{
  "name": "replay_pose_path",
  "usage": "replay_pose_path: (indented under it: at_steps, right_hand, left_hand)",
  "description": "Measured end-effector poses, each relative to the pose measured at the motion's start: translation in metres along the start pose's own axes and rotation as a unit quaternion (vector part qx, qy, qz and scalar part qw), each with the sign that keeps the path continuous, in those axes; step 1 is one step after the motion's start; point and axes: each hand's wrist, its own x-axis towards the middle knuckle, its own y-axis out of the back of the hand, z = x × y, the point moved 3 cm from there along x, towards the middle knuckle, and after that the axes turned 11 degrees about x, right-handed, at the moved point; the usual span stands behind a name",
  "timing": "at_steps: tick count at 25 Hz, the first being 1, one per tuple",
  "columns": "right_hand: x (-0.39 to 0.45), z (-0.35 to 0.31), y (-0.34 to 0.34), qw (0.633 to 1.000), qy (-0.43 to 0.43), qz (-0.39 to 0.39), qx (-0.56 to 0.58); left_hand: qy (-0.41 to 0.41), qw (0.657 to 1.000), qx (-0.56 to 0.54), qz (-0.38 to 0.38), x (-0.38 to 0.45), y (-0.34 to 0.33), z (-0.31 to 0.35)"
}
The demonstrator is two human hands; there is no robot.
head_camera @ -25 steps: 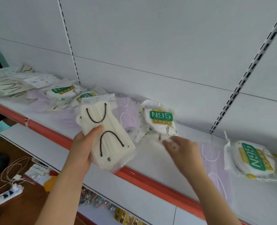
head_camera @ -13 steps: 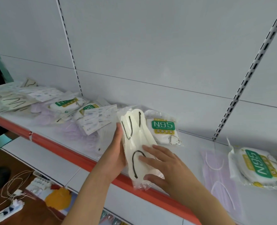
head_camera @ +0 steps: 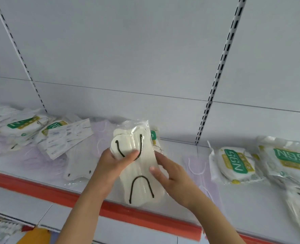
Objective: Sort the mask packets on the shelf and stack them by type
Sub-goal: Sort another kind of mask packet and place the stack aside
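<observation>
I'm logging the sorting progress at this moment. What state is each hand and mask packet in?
left hand: grips the cream packet, thumb on front.
right hand: grips the same packet's right edge.
cream mask packet: held above the shelf edge, sealed.
N95 packets on the right: lying flat on the shelf.
N95 packets on the left: lying jumbled with other packets, unsorted.

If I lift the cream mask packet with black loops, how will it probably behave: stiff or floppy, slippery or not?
The cream packet is probably floppy: both hands, left and right, support it. The glossy clear wrap likely makes it slippery. It looks light, being only thin folded masks.
</observation>
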Motion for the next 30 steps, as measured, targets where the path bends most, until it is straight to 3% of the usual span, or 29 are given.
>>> replay_pose_path:
  at_steps: [2, 4, 6, 9, 14, 17, 20, 22, 24, 26, 28, 30]
  right_hand:
    - [-0.003, 0.014, 0.03, 0.989, -0.033, 0.118, -0.087]
    - [-0.003, 0.025, 0.047, 0.982, -0.081, 0.167, -0.027]
    - [0.002, 0.016, 0.037, 0.984, -0.077, 0.088, 0.132]
    - [0.01, 0.007, 0.005, 0.992, -0.064, -0.022, 0.102]
    - [-0.002, 0.007, 0.021, 0.987, -0.127, -0.039, 0.093]
    - [-0.03, -0.007, 0.07, 0.984, -0.126, 0.042, 0.121]
    - [-0.09, -0.001, 0.136, 0.958, -0.116, 0.193, 0.178]
    - [-0.125, 0.003, 0.167, 0.917, -0.088, 0.273, 0.277]
    - [-0.179, 0.015, 0.203, 0.829, -0.023, 0.38, 0.41]
    - [-0.208, 0.026, 0.227, 0.766, 0.031, 0.426, 0.48]
    - [-0.238, 0.049, 0.261, 0.744, 0.03, 0.488, 0.456]
    - [-0.272, 0.063, 0.312, 0.753, 0.016, 0.532, 0.386]
  left_hand:
    - [0.024, 0.998, -0.025, 0.045, 0.006, 0.002, -0.008]
    - [0.045, 0.993, -0.081, 0.078, 0.013, 0.003, -0.01]
    - [0.035, 0.989, -0.137, 0.053, 0.014, -0.004, -0.003]
    - [-0.001, 0.986, -0.165, -0.034, 0.007, -0.025, 0.005]
    - [-0.022, 0.993, -0.101, -0.052, 0.014, -0.038, 0.028]
    - [-0.035, 0.986, -0.111, -0.119, 0.024, -0.093, 0.062]
    - [-0.046, 0.972, -0.154, -0.174, 0.018, -0.188, 0.091]
    - [-0.031, 0.962, -0.203, -0.179, 0.008, -0.232, 0.107]
    - [-0.009, 0.947, -0.233, -0.22, -0.017, -0.298, 0.125]
    - [0.0, 0.943, -0.231, -0.24, -0.037, -0.35, 0.13]
    - [0.012, 0.945, -0.217, -0.245, -0.06, -0.404, 0.137]
    - [0.033, 0.928, -0.262, -0.264, -0.073, -0.449, 0.137]
